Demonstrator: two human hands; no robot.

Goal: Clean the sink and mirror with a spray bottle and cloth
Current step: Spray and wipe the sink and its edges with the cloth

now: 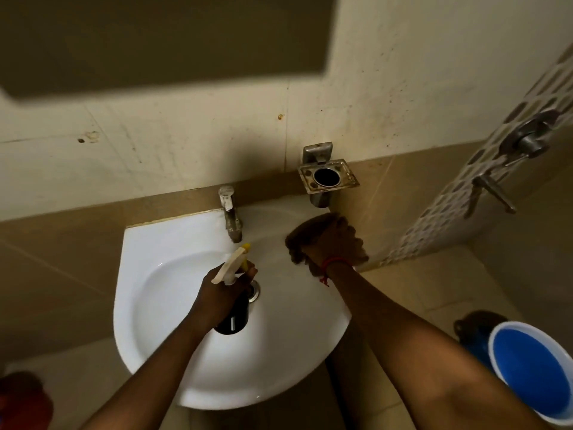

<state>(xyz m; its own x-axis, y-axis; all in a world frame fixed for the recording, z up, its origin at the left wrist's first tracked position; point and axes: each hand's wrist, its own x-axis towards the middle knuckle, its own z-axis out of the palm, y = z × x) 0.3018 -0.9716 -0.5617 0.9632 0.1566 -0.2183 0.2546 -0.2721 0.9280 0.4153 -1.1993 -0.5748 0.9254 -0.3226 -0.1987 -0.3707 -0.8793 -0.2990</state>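
A white corner sink [161, 293] hangs on the wall below me. My left hand [221, 293] holds a dark spray bottle [235, 318] with a pale trigger head and yellow nozzle over the basin, pointing toward the tap [230, 217]. My right hand [333, 243] presses a brown cloth [302, 235] flat on the sink's back right rim; a red thread circles that wrist. The mirror [155, 41] is the dark panel high on the wall. The drain is partly hidden behind the bottle.
A steel holder [327, 175] is fixed to the wall right of the tap. Wall taps [524, 144] stick out on the patterned right wall. A blue bucket [533, 370] stands at the lower right, a red object [21, 395] at the lower left.
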